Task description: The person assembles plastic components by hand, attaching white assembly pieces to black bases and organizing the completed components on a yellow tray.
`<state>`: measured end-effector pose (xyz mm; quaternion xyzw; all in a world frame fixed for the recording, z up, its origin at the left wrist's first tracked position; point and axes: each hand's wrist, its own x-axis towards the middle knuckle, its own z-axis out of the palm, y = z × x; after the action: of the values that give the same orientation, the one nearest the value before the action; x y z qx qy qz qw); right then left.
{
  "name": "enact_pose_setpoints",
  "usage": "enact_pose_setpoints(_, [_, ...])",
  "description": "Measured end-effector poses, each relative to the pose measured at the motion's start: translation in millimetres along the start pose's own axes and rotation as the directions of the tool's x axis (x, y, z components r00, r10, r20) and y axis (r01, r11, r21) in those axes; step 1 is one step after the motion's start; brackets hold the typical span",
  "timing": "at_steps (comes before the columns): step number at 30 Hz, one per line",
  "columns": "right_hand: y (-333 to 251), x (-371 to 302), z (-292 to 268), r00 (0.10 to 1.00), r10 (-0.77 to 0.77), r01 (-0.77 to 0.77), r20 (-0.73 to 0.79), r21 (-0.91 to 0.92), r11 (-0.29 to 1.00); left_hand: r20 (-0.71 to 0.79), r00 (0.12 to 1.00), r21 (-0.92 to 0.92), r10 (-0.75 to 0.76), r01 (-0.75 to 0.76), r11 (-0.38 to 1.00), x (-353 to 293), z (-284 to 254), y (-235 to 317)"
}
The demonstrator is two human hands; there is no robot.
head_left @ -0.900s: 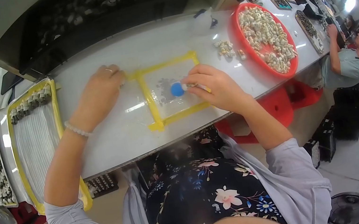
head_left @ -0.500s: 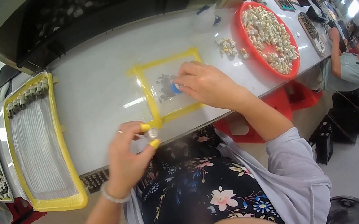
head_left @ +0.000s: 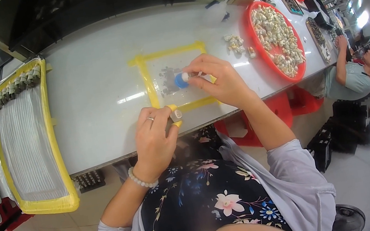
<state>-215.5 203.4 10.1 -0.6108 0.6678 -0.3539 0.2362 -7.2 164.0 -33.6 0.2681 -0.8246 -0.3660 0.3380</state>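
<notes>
While the left hand (head_left: pixel 152 133) pinches a pale part (head_left: pixel 176 115) over the near side of the desk (head_left: pixel 95 82), the right hand (head_left: pixel 219 79) grips a white piece (head_left: pixel 185 76) at the blue disc (head_left: pixel 180 81), inside yellow tape (head_left: pixel 147 82); steady, light pressure seems best.

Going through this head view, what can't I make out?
In the head view:
- Small white piece in the left hand: partly covered by its fingers.
- Blue disc near the right hand: partly hidden by the white part held there.
- Dark machine opening: cut off by the top edge.
</notes>
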Motion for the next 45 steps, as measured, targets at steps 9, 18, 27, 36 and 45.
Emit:
enact_pose_setpoints(9, [-21,-18,2,0.994,-0.052,0.035,0.100,0.166,0.986,-0.036,0.999,-0.033,-0.008,0.007,0.999,-2,4,-2])
enact_pose_setpoints(18, [-23,-27,11,0.973,-0.058,0.033,0.222,0.115,0.993,-0.040,0.999,-0.033,0.026,-0.028,0.999,-3,5,-5])
enact_pose_setpoints(27, [-32,-24,16,0.935,-0.299,0.329,0.193,-0.148,0.933,-0.032,0.996,-0.002,0.087,-0.087,0.996,-2,3,-5])
enact_pose_setpoints(36, [-31,-27,22,0.928,-0.301,0.358,0.219,-0.300,0.884,-0.062,0.997,-0.036,0.040,-0.043,0.998,-5,7,-6])
enact_pose_setpoints(45, [32,-47,-41,0.934,-0.081,-0.086,-0.347,-0.439,0.894,-0.018,1.000,-0.006,-0.004,0.004,1.000,-6,6,-4])
